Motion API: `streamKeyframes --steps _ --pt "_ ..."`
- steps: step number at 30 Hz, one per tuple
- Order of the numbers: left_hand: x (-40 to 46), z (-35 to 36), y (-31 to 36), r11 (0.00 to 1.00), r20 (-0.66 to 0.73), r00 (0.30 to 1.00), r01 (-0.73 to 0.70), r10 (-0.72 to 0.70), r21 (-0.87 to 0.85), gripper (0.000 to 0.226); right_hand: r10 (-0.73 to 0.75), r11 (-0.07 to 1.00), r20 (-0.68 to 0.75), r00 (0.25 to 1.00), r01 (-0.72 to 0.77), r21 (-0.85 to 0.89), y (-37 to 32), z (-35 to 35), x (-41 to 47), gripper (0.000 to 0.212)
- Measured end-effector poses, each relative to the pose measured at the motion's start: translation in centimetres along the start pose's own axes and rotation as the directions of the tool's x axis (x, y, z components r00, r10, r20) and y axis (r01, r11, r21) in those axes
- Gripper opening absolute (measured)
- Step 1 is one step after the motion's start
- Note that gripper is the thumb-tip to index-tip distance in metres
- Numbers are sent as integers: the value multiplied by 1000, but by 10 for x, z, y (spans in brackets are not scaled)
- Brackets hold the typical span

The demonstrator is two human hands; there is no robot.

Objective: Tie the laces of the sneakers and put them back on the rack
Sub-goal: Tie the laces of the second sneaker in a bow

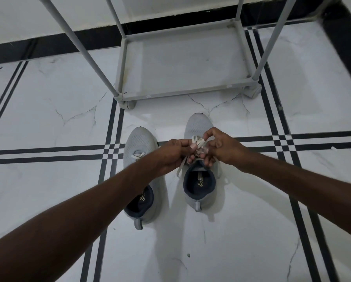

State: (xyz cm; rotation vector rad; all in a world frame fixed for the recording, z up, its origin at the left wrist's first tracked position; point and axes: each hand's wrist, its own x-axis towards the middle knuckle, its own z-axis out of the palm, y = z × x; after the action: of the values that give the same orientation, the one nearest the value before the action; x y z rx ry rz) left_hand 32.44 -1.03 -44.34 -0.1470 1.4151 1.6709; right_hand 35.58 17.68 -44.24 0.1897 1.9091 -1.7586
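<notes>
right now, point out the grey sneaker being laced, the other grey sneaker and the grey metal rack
grey sneaker being laced (pixel 199 124): head view, toe mesh
other grey sneaker (pixel 139 139): head view, toe mesh
grey metal rack (pixel 188 93): head view, front bottom bar

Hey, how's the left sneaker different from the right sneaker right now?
The right sneaker has both hands at its laces: the left hand and right hand each pinch a strand, while nobody touches the left sneaker. The right sneaker sits farther forward, nearer the rack; the left sneaker sits back and is partly hidden by the left forearm. Both are grey with dark navy lining, standing on the floor, toes toward the rack.
</notes>
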Motion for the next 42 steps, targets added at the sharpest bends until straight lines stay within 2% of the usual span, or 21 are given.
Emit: streamKeyframes --steps 3,5,6,7,9,11,13,14,17,20,22,23,25,27,28,30,33,35,39,42 --pt "-3 0 1 997 35 999 -29 26 73 21 33 999 26 999 -34 15 1 -6 3 17" --pt "-4 2 6 958 51 996 -87 76 274 24 70 998 24 997 -70 4 3 -5 8 16" --pt "-5 3 11 907 57 992 -127 114 402 23 100 995 12 995 -100 10 4 -4 10 17" --pt "-5 3 15 833 56 986 -162 156 528 21 129 991 -2 992 -129 19 4 -3 11 19" --pt "-5 3 20 619 51 961 -214 270 755 12 174 984 -12 985 -174 28 4 -2 11 21" --pt "-5 7 15 407 60 909 -243 413 881 8 197 980 12 980 -197 26 4 -3 8 20" --pt "-5 14 4 260 73 831 -255 552 931 8 207 978 63 976 -209 21 5 -2 6 22" --pt "-5 18 -1 218 72 795 -250 602 943 9 209 977 92 974 -211 10 5 -2 6 25" --pt "-4 24 -9 173 38 732 -211 680 962 12 189 982 118 975 -184 -51 2 -5 5 29" --pt "-4 23 -15 112 30 686 -161 727 981 13 90 986 39 995 -83 -145 -5 -9 0 22" --pt "-6 20 -16 33 30 635 -88 772 996 13 -24 948 -59 998 4 -318 -5 -11 -4 17" --pt "-6 16 -16 33 11 627 -59 779 998 15 -97 905 -93 991 49 -422 -3 -11 -5 16" --pt "-8 5 -16 81 -22 659 -60 752 995 18 -200 800 -126 972 88 -594 5 -16 -5 19" --pt "-12 -5 -21 147 -21 737 -107 676 983 14 -239 683 -128 962 73 -726 15 -22 -5 20" --pt "-15 -9 -25 146 6 767 -130 642 981 8 -257 595 -101 961 75 -800 19 -24 -4 19" --pt "-18 -14 -31 67 65 798 -131 599 989 16 -281 436 -12 960 116 -893 27 -26 -2 16" --pt "-17 -18 -31 -150 141 822 -68 551 986 23 -345 323 80 935 198 -925 27 -24 -3 10" --pt "-20 -20 -28 -253 185 827 -54 531 966 27 -400 238 137 906 247 -939 29 -26 -6 25" --pt "-32 -34 -30 -257 207 860 -93 466 962 31 -352 48 184 918 214 -976 45 -37 -11 35" --pt "-39 -43 -32 -222 181 883 -90 433 971 23 -360 10 223 906 242 -970 54 -43 -11 35"
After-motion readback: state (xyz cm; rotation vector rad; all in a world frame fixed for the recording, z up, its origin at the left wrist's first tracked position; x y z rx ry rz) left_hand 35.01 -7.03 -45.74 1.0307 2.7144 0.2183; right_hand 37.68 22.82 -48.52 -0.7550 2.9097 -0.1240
